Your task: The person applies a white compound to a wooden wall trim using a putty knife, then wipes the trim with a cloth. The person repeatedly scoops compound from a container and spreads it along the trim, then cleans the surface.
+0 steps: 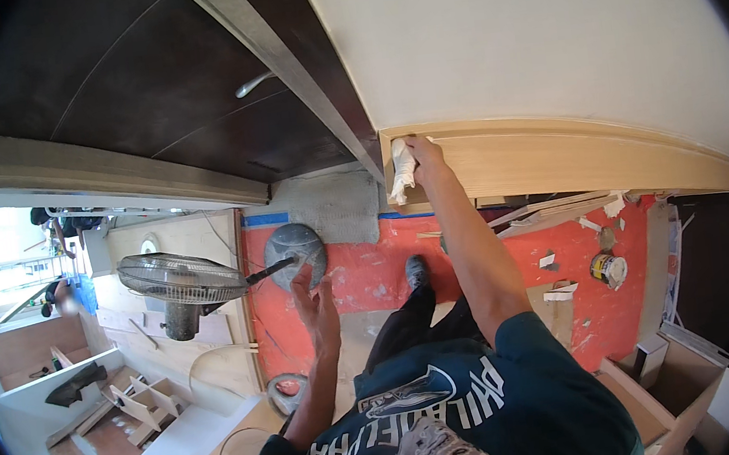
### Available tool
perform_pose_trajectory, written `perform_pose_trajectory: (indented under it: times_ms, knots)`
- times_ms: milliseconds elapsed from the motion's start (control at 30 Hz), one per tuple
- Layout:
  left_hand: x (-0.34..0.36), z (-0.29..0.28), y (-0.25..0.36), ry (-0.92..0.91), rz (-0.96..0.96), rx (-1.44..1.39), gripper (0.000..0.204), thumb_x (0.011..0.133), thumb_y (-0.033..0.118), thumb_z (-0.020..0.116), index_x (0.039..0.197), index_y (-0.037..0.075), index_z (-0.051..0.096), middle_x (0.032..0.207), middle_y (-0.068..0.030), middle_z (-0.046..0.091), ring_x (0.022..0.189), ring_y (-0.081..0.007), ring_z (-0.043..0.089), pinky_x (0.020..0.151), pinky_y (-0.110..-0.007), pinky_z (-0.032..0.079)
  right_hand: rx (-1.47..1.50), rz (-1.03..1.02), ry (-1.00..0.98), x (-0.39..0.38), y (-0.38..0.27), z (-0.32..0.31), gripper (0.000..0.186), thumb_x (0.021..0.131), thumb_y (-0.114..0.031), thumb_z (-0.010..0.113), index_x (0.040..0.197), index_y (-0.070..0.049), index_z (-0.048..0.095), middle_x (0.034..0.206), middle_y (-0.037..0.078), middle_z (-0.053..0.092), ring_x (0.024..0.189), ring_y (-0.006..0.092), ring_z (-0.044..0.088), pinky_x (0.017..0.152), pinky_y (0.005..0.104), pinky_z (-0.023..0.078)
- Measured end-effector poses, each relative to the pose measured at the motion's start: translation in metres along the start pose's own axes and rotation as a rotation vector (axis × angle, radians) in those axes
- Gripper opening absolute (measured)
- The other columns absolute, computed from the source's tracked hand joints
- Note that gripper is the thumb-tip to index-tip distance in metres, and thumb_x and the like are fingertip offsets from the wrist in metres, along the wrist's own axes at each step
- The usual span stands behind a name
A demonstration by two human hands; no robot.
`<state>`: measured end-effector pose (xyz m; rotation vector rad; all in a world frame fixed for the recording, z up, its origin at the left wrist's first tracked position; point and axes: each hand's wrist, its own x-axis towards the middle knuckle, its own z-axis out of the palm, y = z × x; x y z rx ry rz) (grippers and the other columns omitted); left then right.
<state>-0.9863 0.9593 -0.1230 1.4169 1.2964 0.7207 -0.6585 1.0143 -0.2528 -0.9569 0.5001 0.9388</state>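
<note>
My right arm stretches forward, and my right hand [428, 157] is closed on a crumpled white cloth [402, 175]. The cloth lies against the left end of a long light-wood panel with a raised edge [543, 154]. My fingertips are partly hidden behind the cloth. My left hand [313, 304] hangs in the air at the left with its fingers apart and nothing in them. Beyond it are the black pole and round grey base [295, 245] of a standing fan [183, 280].
Red sheeting [355, 268] covers the floor around my feet. A paint bucket [609, 270] and wood offcuts [549, 212] lie to the right. A dark door [162, 80] with a metal handle stands ahead left. Open wooden boxes [147, 401] are at the lower left. Another person [59, 297] is far left.
</note>
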Motion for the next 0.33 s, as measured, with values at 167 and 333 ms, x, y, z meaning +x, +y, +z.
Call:
perform_pose_trajectory:
  times_ms: [167, 333]
  knots:
    - [-0.002, 0.000, -0.002, -0.041, 0.022, 0.036, 0.042, 0.092, 0.019, 0.058, 0.128, 0.001, 0.044, 0.128, -0.0135, 0.045, 0.115, -0.0196, 0.045, 0.091, -0.034, 0.041, -0.021, -0.025, 0.056, -0.020, 0.007, 0.006, 0.026, 0.081, 0.003, 0.060, 0.105, 0.011, 0.052, 0.095, 0.019, 0.060, 0.077, 0.0306, 0.065, 0.062, 0.0458, 0.056]
    - [-0.007, -0.005, 0.006, 0.006, -0.056, -0.013, 0.048, 0.091, 0.018, 0.061, 0.131, 0.002, 0.041, 0.129, -0.0121, 0.045, 0.117, -0.0177, 0.044, 0.092, -0.033, 0.041, -0.052, -0.049, 0.129, -0.006, 0.003, 0.019, 0.034, 0.081, 0.002, 0.063, 0.112, 0.013, 0.050, 0.103, 0.022, 0.061, 0.086, 0.0336, 0.066, 0.069, 0.0464, 0.058]
